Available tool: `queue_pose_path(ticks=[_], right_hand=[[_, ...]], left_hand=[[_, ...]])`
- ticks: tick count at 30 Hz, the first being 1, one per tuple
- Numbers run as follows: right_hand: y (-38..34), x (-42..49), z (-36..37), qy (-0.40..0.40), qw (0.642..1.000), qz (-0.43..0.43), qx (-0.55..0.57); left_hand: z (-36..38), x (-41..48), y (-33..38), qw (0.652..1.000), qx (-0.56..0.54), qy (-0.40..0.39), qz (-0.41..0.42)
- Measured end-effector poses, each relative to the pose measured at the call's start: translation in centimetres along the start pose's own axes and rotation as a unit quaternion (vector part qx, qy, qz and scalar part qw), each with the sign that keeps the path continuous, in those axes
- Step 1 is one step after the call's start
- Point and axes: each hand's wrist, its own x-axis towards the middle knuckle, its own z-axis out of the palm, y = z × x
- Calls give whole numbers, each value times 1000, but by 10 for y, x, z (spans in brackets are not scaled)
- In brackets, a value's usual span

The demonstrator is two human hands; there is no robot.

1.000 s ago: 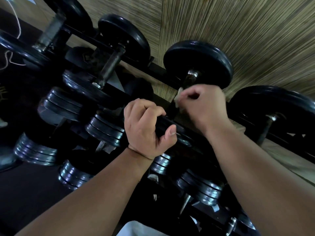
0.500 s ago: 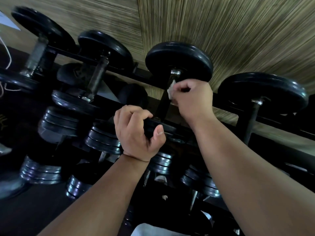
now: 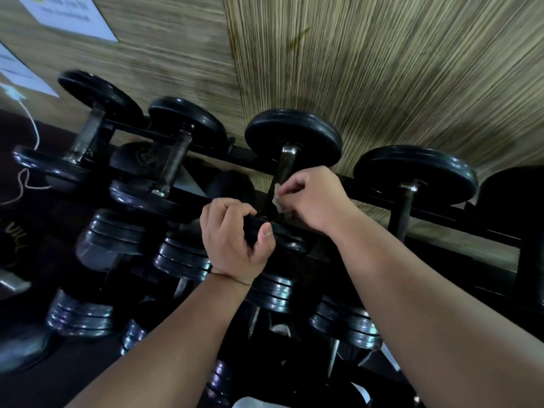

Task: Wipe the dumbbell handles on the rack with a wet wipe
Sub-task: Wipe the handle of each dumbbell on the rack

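Head view, neighbouring dumbbells [image 3: 412,184] flanking, left hand [image 3: 232,242] gripping near plate [image 3: 273,231].

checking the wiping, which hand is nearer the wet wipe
Right. The right hand pinches the wipe against the dumbbell handle. The left hand is lower and to the left, gripping that dumbbell's near plate, apart from the wipe.

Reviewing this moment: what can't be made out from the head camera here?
- Lower part of the dark metal dumbbell handle: hidden behind the right hand.
- Crumpled white wet wipe: mostly hidden in that hand's fingers.
- Near black weight plate: partly hidden under the left hand.
- White wall notices: blurred, cut off by the edge.
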Motion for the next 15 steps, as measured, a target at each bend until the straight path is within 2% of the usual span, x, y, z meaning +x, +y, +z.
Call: queue_pose_path(ticks=[3, 9, 11, 15], right_hand=[[2, -17, -25, 30, 999, -15, 18], [19, -59, -84, 38, 998, -7, 59], [27, -71, -103, 50, 995, -9, 81], [55, -86, -136, 93, 991, 1, 98]], left_hand=[[-4, -2, 5, 999, -3, -31, -33], [-28, 14, 26, 982, -22, -145, -117], [-33, 19, 36, 982, -41, -150, -106], [-23, 22, 70, 978, -25, -206, -1]])
